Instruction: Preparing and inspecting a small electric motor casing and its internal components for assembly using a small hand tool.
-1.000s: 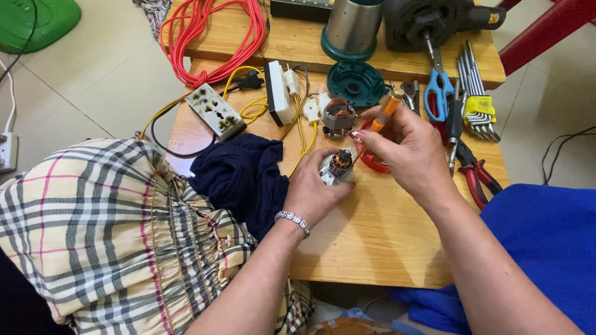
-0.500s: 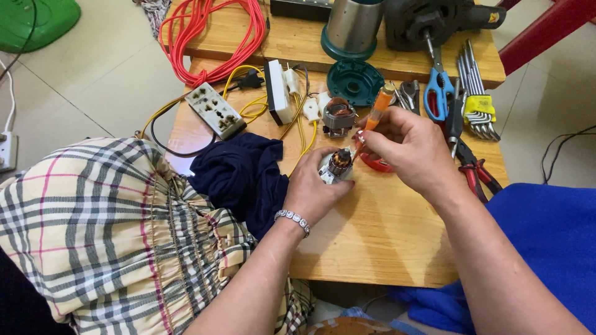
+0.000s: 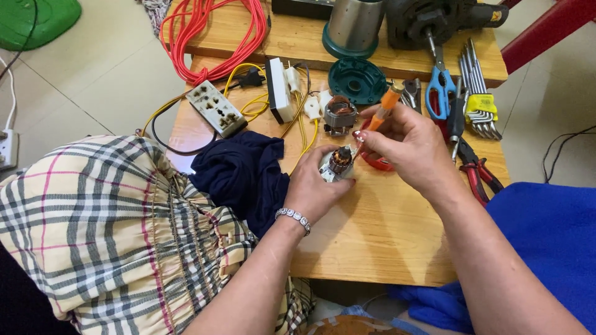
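Note:
My left hand grips a small motor rotor with copper windings just above the wooden table. My right hand pinches an orange-handled screwdriver, its tip angled down toward the top of the rotor. A motor stator with copper coils stands on the table just behind the hands. A dark blue cloth lies left of my left hand. A red ring lies partly hidden under my right hand.
A grey power strip with yellow wires, a white adapter, a teal round base, a metal cup, blue-handled scissors, hex keys and red pliers crowd the back and right. Red cable coils at back left.
My right hand has turned the screwdriver slightly more upright and shifted a little; the left hand still holds the rotor in the same place.

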